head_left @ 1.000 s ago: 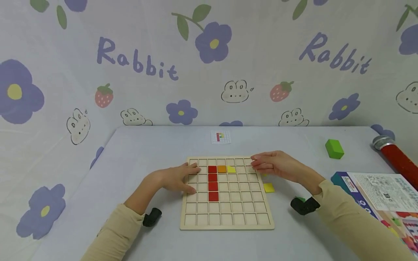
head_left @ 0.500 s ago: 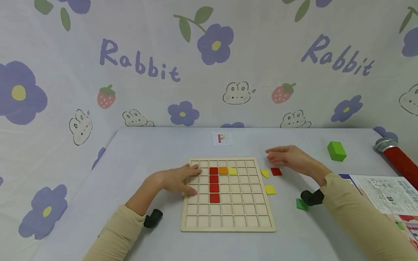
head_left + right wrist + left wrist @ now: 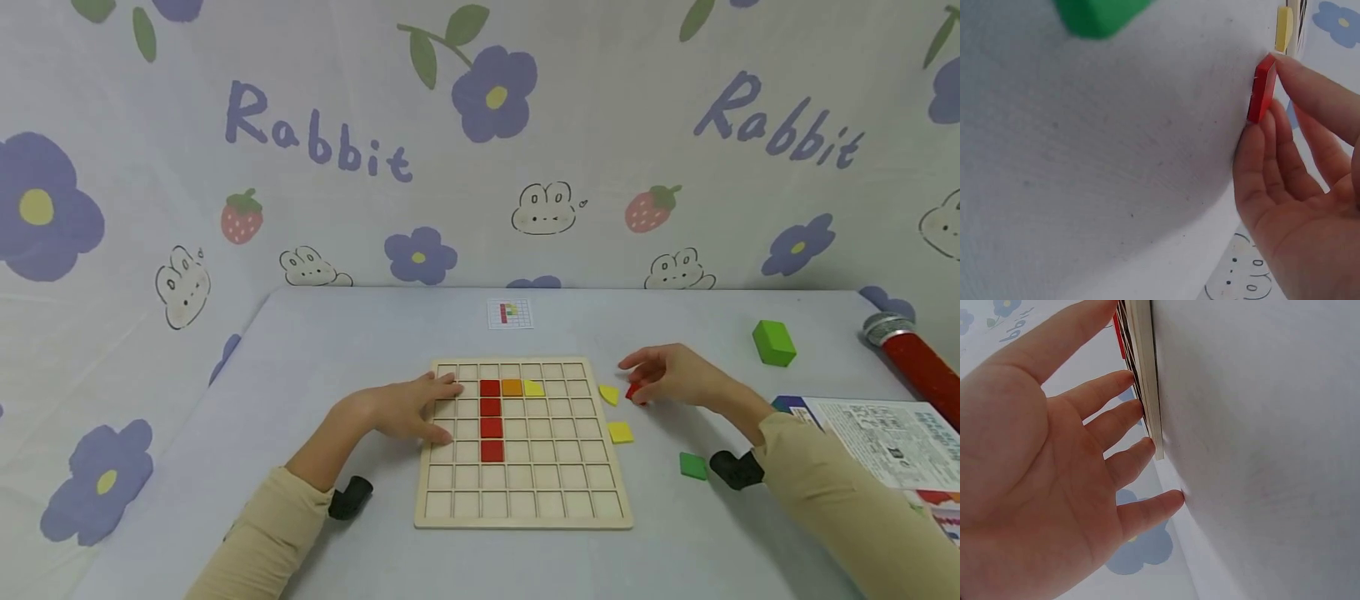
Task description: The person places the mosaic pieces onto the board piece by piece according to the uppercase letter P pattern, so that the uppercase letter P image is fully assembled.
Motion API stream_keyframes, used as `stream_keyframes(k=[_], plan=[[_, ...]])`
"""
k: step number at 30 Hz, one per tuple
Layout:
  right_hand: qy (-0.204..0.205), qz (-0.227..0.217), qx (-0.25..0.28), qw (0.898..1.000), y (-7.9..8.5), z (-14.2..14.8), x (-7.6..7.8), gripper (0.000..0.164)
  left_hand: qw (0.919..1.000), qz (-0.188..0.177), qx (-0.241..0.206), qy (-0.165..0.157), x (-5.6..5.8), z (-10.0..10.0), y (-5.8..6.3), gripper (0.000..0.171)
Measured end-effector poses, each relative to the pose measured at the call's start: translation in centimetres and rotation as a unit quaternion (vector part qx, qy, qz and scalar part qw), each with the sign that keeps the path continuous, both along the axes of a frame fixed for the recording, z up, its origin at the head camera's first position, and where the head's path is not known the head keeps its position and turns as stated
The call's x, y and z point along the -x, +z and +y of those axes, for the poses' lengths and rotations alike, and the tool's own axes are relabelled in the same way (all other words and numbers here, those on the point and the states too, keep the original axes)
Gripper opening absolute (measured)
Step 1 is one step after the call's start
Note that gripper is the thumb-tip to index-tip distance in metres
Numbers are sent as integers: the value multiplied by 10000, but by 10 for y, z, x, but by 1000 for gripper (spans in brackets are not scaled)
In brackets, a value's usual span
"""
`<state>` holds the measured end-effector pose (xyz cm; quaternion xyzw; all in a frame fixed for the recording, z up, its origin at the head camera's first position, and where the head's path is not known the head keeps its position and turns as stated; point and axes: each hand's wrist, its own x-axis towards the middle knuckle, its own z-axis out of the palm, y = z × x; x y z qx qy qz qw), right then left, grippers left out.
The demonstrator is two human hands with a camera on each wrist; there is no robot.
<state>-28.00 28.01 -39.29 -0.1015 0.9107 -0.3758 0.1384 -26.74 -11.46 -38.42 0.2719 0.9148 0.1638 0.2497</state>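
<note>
A square wooden grid board [image 3: 523, 523] lies on the table, with several red tiles [image 3: 491, 427] in one column and an orange tile [image 3: 512, 387] and a yellow tile [image 3: 534, 388] beside the top one. My left hand [image 3: 408, 408] rests with spread, straight fingers on the board's left side; its fingertips meet the rim in the left wrist view. To the right of the board, my right hand [image 3: 671, 375] pinches a loose red tile [image 3: 1262, 89] between thumb and fingers, low at the table. The fingers partly cover this tile in the head view.
Loose by the board's right edge lie a yellow rounded tile [image 3: 609, 394] and a yellow square tile [image 3: 620, 432]. A green tile [image 3: 693, 466] is nearer me. Behind the board sits a pattern card [image 3: 510, 314]. Farther right are a green block [image 3: 774, 343], a microphone [image 3: 918, 358] and a printed box [image 3: 885, 442].
My right hand has moved right, away from the board's top right corner, and its fingers have come down onto the loose red tile. The left hand stays on the board.
</note>
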Motion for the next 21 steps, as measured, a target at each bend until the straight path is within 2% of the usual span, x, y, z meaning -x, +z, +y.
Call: stream_keyframes(k=[6, 10, 14, 18, 21], plan=[[-299, -7, -351, 9989, 1, -1, -3, 45, 10000, -27, -10, 33, -1, 1, 1, 75], [-740, -44, -591, 9955, 1, 2, -4, 46, 10000, -27, 12, 12, 0, 0, -1, 75], [-1150, 106, -766, 9904, 0, 7, -4, 42, 10000, 25, 37, -30, 1, 0, -1, 75], [-1407, 155, -625, 9880, 1, 10, -4, 37, 10000, 34, 20, -38, 0, 0, -1, 76], [-1518, 2, -263, 9881, 2, 10, -5, 38, 10000, 36, 33, -35, 0, 0, -1, 76]])
